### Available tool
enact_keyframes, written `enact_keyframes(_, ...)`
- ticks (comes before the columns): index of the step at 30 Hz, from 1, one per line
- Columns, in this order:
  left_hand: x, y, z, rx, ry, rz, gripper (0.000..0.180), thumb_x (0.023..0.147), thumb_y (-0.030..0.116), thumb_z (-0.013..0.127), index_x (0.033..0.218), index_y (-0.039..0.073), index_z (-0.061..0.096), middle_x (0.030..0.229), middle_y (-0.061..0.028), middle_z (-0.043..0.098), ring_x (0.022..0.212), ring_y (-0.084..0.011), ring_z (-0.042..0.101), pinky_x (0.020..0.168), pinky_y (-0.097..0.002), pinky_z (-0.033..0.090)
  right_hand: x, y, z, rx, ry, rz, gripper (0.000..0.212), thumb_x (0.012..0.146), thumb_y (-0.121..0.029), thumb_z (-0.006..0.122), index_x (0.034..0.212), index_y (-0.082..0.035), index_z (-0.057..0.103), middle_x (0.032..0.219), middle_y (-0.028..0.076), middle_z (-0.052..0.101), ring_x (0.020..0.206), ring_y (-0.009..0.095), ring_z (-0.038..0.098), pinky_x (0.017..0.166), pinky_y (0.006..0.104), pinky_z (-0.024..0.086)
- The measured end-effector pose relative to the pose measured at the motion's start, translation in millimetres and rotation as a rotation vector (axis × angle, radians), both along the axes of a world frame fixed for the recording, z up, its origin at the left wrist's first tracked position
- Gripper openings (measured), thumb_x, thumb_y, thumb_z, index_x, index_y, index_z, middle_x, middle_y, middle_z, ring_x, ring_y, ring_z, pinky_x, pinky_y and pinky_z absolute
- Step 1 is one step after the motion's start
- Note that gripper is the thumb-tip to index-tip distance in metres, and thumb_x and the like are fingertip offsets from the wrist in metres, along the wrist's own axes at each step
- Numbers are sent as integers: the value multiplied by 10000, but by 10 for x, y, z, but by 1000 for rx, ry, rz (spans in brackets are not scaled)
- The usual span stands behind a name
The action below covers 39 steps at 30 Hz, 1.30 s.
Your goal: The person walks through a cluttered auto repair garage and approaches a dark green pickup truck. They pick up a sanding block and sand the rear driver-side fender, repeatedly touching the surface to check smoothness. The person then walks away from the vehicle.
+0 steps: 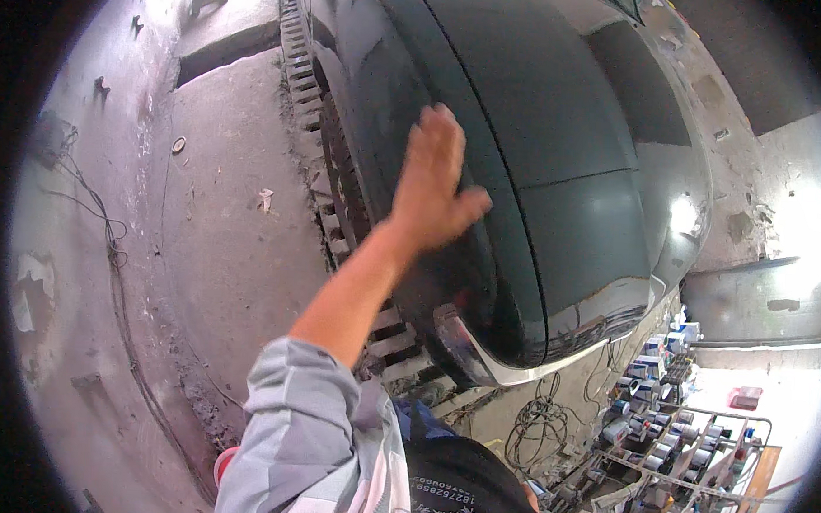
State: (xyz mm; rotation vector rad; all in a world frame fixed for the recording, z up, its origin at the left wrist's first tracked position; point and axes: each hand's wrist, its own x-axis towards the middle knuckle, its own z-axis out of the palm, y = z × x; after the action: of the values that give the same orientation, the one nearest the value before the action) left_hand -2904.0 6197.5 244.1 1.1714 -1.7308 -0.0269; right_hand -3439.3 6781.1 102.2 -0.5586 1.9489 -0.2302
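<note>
The left hand [434,180] is laid flat, fingers spread, on the dark car panel [558,171] beside the seam, pinching nothing. A surface check is judged underway; light sweeping contact is called for next.

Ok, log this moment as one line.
left hand: flat, open, on dark car fender | right hand: out of view | floor grate beside car
</note>
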Motion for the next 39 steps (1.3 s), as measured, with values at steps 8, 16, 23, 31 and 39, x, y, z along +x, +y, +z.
enact_keyframes(8,-1070,1409,-325,-66,-187,-226,757,808,479,597,1400,41,422,1541,-112,302,1437,-321,236,1104,-615,180,223,-863,329,-43,342,582,377,895,-189,626,1210,11,571,921,111,692,856,237,650,762,362,513)
enact_keyframes(16,501,-384,137,-98,-182,-70,748,819,408,612,1459,104,371,1563,-118,267,1461,-334,182,1173,-519,128,1103,-1451,1036,-101,266,404,447,853,-210,636,1242,-5,563,964,171,692,878,307,660,795,405,507)
enact_keyframes(23,262,-324,121,-117,-47,5,867,815,464,609,1454,-38,306,1558,-232,204,1450,-414,152,1164,-538,122,502,-445,526,107,272,440,403,854,-221,617,1213,-40,588,1078,210,651,1009,350,631,839,427,492)
enact_keyframes(31,-1019,1382,-394,69,-47,-140,788,817,497,565,1370,-43,411,1516,-237,269,1411,-437,220,1128,-574,177,432,-753,423,20,236,412,396,853,-213,620,1210,-42,595,958,181,674,894,347,656,787,416,507)
enact_keyframes(39,43,-323,120,218,401,300,863,931,453,497,1460,-126,137,1546,-323,90,1454,-441,65,1171,-524,89,1384,-1741,1164,-64,281,394,422,876,-204,623,1245,-8,561,935,128,688,862,201,662,765,324,509)
